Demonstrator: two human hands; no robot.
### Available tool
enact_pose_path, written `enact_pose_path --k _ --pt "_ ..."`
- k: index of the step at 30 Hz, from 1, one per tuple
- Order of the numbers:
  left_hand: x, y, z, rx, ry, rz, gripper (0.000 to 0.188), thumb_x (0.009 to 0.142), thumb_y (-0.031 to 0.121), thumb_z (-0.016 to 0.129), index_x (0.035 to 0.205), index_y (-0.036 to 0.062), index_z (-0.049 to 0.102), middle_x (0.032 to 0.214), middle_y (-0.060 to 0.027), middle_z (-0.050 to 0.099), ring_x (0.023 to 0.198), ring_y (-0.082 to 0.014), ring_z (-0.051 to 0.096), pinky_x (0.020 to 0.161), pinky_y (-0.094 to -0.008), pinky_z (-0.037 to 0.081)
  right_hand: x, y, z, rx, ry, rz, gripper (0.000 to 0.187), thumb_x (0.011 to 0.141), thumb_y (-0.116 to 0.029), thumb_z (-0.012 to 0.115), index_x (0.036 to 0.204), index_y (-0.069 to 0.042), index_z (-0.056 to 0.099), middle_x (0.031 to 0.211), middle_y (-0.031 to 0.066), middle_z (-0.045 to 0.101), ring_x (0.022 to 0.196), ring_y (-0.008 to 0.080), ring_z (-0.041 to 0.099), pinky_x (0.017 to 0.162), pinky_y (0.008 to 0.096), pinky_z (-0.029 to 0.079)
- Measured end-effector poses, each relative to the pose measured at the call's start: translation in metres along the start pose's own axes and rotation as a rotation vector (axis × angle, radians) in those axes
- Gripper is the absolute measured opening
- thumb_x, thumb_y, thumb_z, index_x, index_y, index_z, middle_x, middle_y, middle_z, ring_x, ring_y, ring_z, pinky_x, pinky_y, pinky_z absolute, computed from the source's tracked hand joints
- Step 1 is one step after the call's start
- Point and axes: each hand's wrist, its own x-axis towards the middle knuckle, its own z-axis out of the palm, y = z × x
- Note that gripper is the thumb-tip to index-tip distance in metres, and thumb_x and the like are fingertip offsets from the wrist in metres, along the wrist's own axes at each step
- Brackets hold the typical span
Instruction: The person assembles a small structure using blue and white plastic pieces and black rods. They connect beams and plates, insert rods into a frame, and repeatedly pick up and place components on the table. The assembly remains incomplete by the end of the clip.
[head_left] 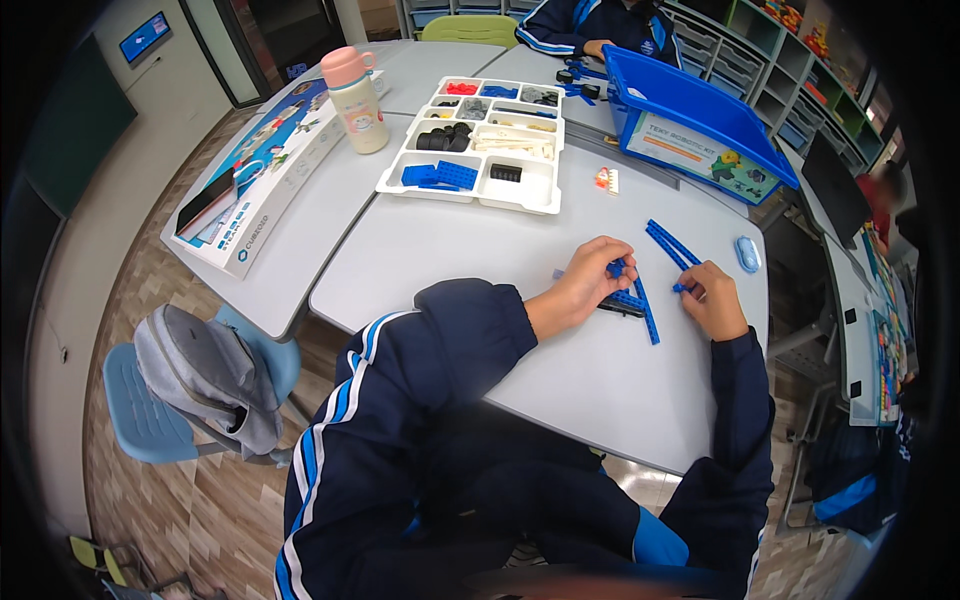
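Over the white table, my left hand [588,282] is closed on a blue building-beam assembly [647,315]. Blue beams and a dark strip stick out below its fingers, and a small blue part shows at the fingertips. My right hand [716,302], a little to the right, pinches a small blue piece [680,288] between thumb and fingers. Just beyond that hand lie two long blue beams [672,240] that form a narrow V. Whether the pinched piece joins these beams, I cannot tell.
A white sorting tray [385,183] of bricks and wheels stands beyond my left hand. Farther right is a blue bin [690,100]. A small blue object [747,254], a tiny figure [606,180], a bottle [358,110] and a kit box [262,180] share the tables. Another person [600,25] sits opposite.
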Motion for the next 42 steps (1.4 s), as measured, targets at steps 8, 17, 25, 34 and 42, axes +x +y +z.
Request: enact_pose_path --k 8,17,25,34,42 --pt "-0.003 -0.002 0.006 0.004 0.052 0.118 0.015 0.096 0.012 0.058 0.104 -0.0016 0.056 0.099 -0.0130 0.060 0.097 -0.0230 0.062 0.086 -0.0325 0.051 0.002 0.000 0.002 0.159 0.027 0.058 0.019 0.072 0.001 0.069 0.090 0.001 0.066 0.077 0.0098 0.063 0.064 0.0163 0.061 0.063 0.0278 0.051" --pt "-0.004 0.004 0.007 0.009 0.088 0.077 0.016 0.095 0.011 0.056 0.103 -0.0025 0.053 0.096 -0.0137 0.058 0.093 -0.0241 0.062 0.083 -0.0334 0.052 -0.001 -0.004 -0.033 -0.114 0.021 -0.027 0.017 0.075 -0.003 0.068 0.091 0.001 0.065 0.089 0.0110 0.062 0.070 0.0201 0.063 0.065 0.0305 0.051" --pt "-0.002 0.006 0.006 0.014 0.067 0.032 0.017 0.096 0.012 0.057 0.103 -0.0034 0.055 0.098 -0.0143 0.059 0.094 -0.0247 0.061 0.083 -0.0328 0.051 0.003 0.004 -0.009 -0.059 -0.065 -0.084 0.015 0.076 -0.004 0.069 0.090 -0.003 0.064 0.085 0.0110 0.060 0.070 0.0218 0.061 0.068 0.0322 0.051" --pt "-0.003 0.006 0.008 -0.051 0.001 -0.061 0.032 0.100 0.024 0.054 0.110 -0.0067 0.055 0.110 -0.0168 0.057 0.110 -0.0306 0.059 0.100 -0.0377 0.050 0.004 -0.033 -0.004 0.216 0.154 -0.021 0.017 0.079 0.002 0.069 0.095 -0.002 0.066 0.087 0.0094 0.062 0.071 0.0175 0.063 0.064 0.0274 0.051" --pt "-0.017 -0.002 0.030 -0.114 -0.176 -0.157 0.035 0.103 0.022 0.048 0.115 -0.0110 0.052 0.117 -0.0200 0.055 0.115 -0.0310 0.058 0.105 -0.0377 0.048 -0.004 -0.086 0.013 0.137 0.301 -0.249 0.025 0.080 -0.003 0.072 0.104 -0.002 0.067 0.108 0.0097 0.062 0.078 0.0197 0.065 0.069 0.0304 0.053"
